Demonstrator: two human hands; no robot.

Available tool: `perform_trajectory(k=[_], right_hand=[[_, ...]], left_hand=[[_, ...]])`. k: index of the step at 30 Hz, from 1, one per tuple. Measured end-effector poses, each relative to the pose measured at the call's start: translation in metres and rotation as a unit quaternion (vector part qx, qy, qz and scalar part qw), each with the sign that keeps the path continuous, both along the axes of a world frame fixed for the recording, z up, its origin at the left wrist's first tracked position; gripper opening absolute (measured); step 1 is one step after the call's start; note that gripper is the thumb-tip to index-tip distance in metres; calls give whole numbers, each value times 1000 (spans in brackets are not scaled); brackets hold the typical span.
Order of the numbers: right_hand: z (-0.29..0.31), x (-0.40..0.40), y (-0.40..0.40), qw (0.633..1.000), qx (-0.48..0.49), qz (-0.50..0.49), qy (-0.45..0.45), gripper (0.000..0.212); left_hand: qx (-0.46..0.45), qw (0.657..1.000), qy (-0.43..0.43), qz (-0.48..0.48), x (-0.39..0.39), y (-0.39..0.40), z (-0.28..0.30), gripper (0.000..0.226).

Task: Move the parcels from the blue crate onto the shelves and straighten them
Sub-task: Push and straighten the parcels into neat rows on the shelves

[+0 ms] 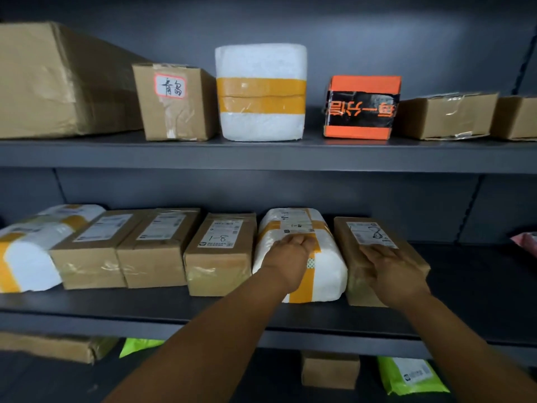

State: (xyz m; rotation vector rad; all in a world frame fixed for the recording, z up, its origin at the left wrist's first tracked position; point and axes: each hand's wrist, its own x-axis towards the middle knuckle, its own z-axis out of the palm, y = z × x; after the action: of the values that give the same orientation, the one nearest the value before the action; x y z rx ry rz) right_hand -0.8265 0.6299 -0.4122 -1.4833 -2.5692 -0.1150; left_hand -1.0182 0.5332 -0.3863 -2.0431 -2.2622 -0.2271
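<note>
While both arms reach forward over the middle shelf (pixel 479 286), the left hand (pixel 286 261) rests palm-down on top of the white foam parcel (pixel 325 271), its fingers lying flat over the yellow tape band and touching the lower edge of the paper label; the fingers are laid out, not curled round anything. At 3 o'clock from that parcel, just beside it, stands a brown box (pixel 348 245) with a scribbled label; the right hand (pixel 390 271) lies flat on its top, fingers straight and together, pressing rather than gripping. At 9 o'clock from the foam parcel, touching or nearly touching it, a row of three brown labelled boxes (pixel 220 257) runs leftward, ending in white foam parcels with yellow tape (pixel 29 257) at the far left edge. On the upper shelf (pixel 261 155), at 12 o'clock, stand a large cardboard carton (pixel 52 82), a small box with a handwritten sticker (pixel 174 103), a white foam block (pixel 261 91), an orange-and-black box (pixel 361 107) and two low brown boxes (pixel 447 116). At 6 o'clock, below the middle shelf, green bags (pixel 409 376) and brown boxes are partly visible.
</note>
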Motion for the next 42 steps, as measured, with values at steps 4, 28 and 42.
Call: perform_trajectory(k=[4, 28, 42], right_hand=[[2, -5, -7, 1000, -5, -1, 5, 60], [9, -26, -12, 999, -33, 31, 2, 65], [21, -54, -59, 997, -63, 30, 28, 93]], left_hand=[[4, 1000, 1, 1, -5, -3, -2, 73], [3, 1000, 9, 24, -15, -19, 0, 77], [3, 999, 4, 32, -4, -30, 7, 82]])
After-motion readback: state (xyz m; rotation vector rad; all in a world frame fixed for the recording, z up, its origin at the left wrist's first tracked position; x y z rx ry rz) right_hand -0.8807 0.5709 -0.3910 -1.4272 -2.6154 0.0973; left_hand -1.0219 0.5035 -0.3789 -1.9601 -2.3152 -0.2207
